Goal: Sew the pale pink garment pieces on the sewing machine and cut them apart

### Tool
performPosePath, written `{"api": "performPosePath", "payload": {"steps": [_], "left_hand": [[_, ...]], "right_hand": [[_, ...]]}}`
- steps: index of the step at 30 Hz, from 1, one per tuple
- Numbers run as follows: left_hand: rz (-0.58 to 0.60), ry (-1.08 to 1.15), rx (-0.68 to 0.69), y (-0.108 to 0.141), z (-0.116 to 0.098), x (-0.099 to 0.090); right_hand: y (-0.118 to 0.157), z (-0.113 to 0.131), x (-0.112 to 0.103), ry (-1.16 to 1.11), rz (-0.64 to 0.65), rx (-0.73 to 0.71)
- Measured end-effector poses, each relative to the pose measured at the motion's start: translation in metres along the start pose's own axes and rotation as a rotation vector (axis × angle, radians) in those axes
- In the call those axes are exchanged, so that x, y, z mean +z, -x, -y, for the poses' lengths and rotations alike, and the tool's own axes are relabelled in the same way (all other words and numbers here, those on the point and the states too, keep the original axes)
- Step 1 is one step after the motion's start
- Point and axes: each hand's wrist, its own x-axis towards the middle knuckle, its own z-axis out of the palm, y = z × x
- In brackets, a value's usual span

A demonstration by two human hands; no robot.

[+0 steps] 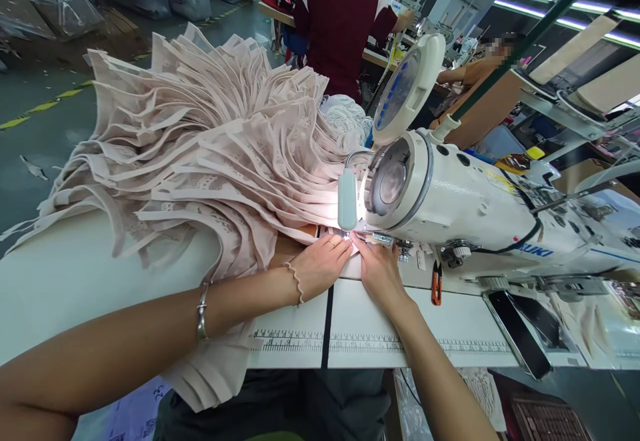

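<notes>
My left hand [327, 264] and my right hand [381, 273] are close together at the sewing machine's [450, 194] needle area. Both have their fingers pressed together on a pale pink-beige fabric piece [354, 267], of which only a small part shows between them. The fingertips nearly meet under a lit work lamp [347, 202]; the needle itself is hard to make out. Left of the machine rises a large heap of layered beige garment pieces [235, 134] with lace patterns. Some of it hangs over the front edge beneath my left forearm.
Orange-handled thread snips [437, 284] lie right of my right hand. Farther right, a phone [517, 334] rests on the table edge. A printed ruler [370, 343] runs along the front. A round magnifier-like cover [410, 91] stands raised. A person in maroon [340, 21] sits beyond.
</notes>
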Motion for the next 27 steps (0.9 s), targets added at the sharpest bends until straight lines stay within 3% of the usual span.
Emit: {"api": "performPosePath", "payload": {"steps": [4,8,14,22,27], "left_hand": [[-0.027,-0.023,0.009,0.0,-0.002,-0.001],[-0.062,-0.107,0.039,0.001,0.001,-0.005],[0.041,-0.054,0.03,0.004,0.022,-0.016],[0.031,0.031,0.029,0.005,0.029,-0.017],[-0.034,0.071,0.047,0.002,0.03,-0.011]], "right_hand": [[-0.001,0.001,-0.001,-0.015,0.011,-0.015],[0.0,-0.001,0.002,-0.105,-0.068,-0.029],[0.003,-0.004,0.006,-0.347,-0.139,0.029],[0.006,-0.004,0.008,-0.233,-0.117,-0.084],[0.009,-0.001,0.006,-0.13,-0.261,-0.2]]}}
